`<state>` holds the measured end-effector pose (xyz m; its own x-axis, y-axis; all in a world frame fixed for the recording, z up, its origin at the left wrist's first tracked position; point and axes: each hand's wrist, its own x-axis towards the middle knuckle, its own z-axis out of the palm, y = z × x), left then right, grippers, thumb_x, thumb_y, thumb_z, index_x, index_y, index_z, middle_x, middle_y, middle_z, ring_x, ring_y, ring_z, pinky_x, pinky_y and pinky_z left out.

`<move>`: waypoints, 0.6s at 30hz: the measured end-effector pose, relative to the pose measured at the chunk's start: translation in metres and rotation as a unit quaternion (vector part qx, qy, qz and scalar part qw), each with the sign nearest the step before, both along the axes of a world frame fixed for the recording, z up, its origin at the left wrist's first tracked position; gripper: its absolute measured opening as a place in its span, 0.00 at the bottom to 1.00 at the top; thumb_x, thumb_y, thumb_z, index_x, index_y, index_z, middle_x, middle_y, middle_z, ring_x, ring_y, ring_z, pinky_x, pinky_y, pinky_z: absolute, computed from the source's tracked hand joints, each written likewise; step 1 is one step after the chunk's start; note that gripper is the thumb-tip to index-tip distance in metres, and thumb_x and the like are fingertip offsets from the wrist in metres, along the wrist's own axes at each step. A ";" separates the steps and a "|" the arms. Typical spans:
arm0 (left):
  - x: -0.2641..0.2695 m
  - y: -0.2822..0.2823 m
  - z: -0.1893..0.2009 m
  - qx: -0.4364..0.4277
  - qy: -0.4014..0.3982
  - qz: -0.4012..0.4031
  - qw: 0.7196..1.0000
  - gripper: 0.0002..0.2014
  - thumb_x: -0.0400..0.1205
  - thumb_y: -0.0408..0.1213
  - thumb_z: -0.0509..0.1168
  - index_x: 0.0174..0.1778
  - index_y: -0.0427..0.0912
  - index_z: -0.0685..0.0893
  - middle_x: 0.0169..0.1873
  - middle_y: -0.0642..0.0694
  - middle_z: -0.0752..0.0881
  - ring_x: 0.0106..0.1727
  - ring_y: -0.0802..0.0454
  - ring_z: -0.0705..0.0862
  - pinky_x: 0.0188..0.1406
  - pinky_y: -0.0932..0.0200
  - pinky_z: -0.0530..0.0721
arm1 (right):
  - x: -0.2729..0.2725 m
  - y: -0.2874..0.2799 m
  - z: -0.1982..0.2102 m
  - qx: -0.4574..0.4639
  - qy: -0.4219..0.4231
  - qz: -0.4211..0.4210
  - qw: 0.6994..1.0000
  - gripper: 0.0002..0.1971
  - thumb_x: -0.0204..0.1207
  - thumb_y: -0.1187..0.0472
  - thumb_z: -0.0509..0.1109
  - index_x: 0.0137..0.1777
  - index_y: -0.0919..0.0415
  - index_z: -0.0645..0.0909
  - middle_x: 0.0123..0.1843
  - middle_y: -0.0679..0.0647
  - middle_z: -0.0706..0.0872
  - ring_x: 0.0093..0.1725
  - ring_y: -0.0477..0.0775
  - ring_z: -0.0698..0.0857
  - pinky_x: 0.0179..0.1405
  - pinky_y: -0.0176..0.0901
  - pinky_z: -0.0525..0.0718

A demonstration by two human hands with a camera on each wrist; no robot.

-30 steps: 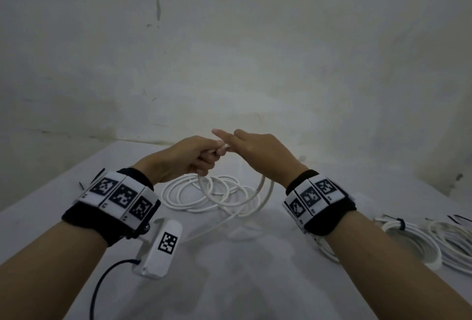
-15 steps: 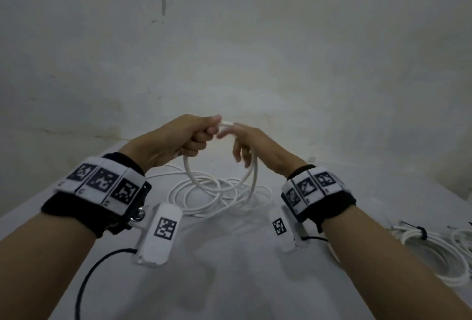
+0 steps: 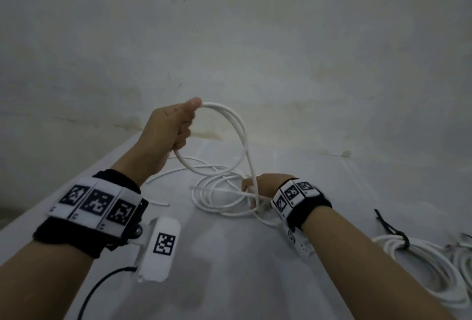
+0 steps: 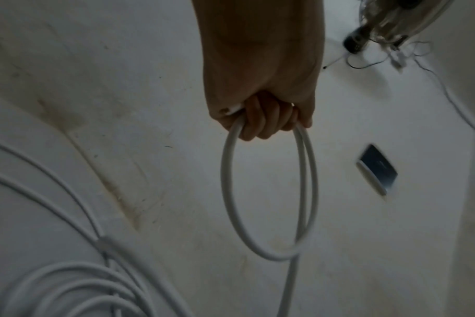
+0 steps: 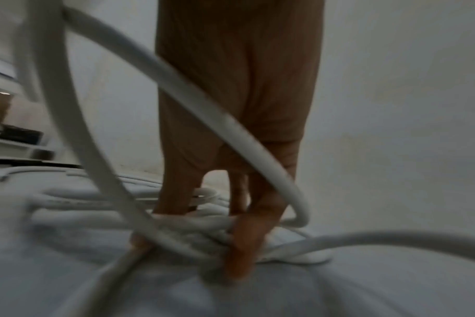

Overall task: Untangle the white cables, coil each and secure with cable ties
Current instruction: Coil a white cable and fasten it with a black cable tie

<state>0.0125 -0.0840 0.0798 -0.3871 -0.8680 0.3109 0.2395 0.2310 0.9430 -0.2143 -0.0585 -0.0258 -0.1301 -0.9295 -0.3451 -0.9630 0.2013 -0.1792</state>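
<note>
My left hand (image 3: 176,125) is raised above the table and grips a white cable (image 3: 241,128) in a fist. Two or three loops hang from it, seen as a ring (image 4: 227,182) in the left wrist view. One strand runs down from the loops to my right hand (image 3: 258,188). That hand is low on the loose pile of the same cable (image 3: 217,204) on the table. Its thumb (image 5: 174,193) and fingers (image 5: 244,246) point down on either side of several strands and pinch them; the view is blurred.
The white table (image 3: 229,268) meets a grey wall at the back; its left edge runs beside my left arm. Coiled white cables (image 3: 421,263) bound with a black tie (image 3: 404,240) lie at the right. A loose black tie (image 3: 383,222) lies near them.
My left hand has risen with the loops. My right hand has left it and dropped to the cable pile on the table.
</note>
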 end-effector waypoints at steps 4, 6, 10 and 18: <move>0.001 -0.017 -0.012 0.047 0.025 0.082 0.995 0.20 0.82 0.42 0.64 0.25 0.47 0.67 0.13 0.59 0.62 0.14 0.62 0.56 0.12 0.68 0.55 | -0.050 0.002 -0.010 -0.051 0.101 -0.045 0.993 0.13 0.80 0.51 0.63 0.60 0.54 0.77 0.61 0.57 0.83 0.56 0.59 0.82 0.47 0.43 0.73; 0.000 -0.021 -0.020 0.059 0.030 0.086 0.994 0.20 0.82 0.42 0.64 0.25 0.48 0.68 0.13 0.58 0.62 0.14 0.62 0.56 0.12 0.68 0.55 | -0.075 0.010 -0.013 -0.068 0.138 -0.098 0.983 0.16 0.80 0.50 0.63 0.60 0.58 0.78 0.62 0.59 0.82 0.58 0.60 0.83 0.46 0.42 0.74; -0.011 -0.021 -0.022 0.058 0.028 0.064 0.996 0.23 0.82 0.43 0.64 0.21 0.50 0.67 0.14 0.58 0.60 0.15 0.61 0.55 0.13 0.68 0.55 | -0.091 0.023 0.004 -0.166 0.121 -0.176 0.963 0.15 0.83 0.51 0.60 0.65 0.54 0.78 0.67 0.61 0.74 0.64 0.63 0.77 0.64 0.51 0.75; -0.031 0.002 0.045 0.030 0.177 0.116 0.977 0.16 0.84 0.42 0.62 0.29 0.49 0.72 0.13 0.59 0.65 0.15 0.62 0.59 0.13 0.67 0.56 | 0.010 0.044 0.069 -0.239 -0.416 0.050 0.876 0.14 0.85 0.62 0.57 0.38 0.61 0.78 0.30 0.57 0.77 0.26 0.44 0.79 0.34 0.32 0.79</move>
<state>-0.0188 -0.0825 0.1247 -0.0552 -0.9403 0.3358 0.5014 0.2647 0.8237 -0.2040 -0.0149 0.0431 0.0708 -0.9861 0.1506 -0.4674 -0.1662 -0.8683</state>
